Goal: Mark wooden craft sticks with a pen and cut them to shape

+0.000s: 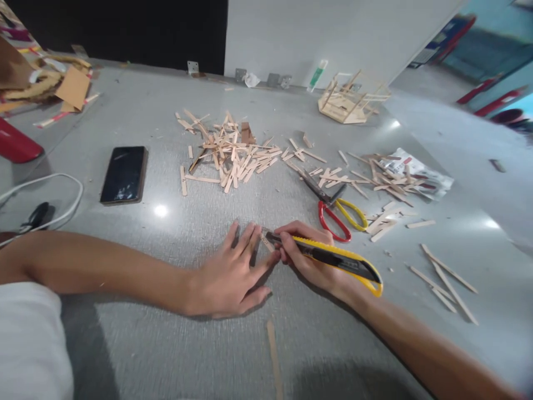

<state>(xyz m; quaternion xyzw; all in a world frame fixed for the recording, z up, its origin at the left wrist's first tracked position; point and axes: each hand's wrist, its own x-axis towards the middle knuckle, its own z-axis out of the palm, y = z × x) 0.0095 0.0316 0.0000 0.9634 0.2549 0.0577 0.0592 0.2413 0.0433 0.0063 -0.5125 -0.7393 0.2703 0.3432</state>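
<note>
My right hand (310,253) grips a yellow and black utility knife (337,260), its blade end pointing left. A small piece of wooden stick (267,243) lies under the knife's tip. My left hand (237,272) rests flat on the grey table with its fingers spread, the fingertips pressing on and beside that piece. Below the hands, a longer wooden stick (273,358) lies on the table. Scissors (328,203) with one red and one yellow handle lie just beyond my right hand. The blade's very tip is hard to make out.
A heap of cut wooden sticks (235,155) spreads ahead, with more by a plastic packet (420,172). A stick-built frame (350,103) and a glue tube (317,75) stand at the back. A phone (124,175), a white cable (69,176) and cardboard scraps (74,86) lie left.
</note>
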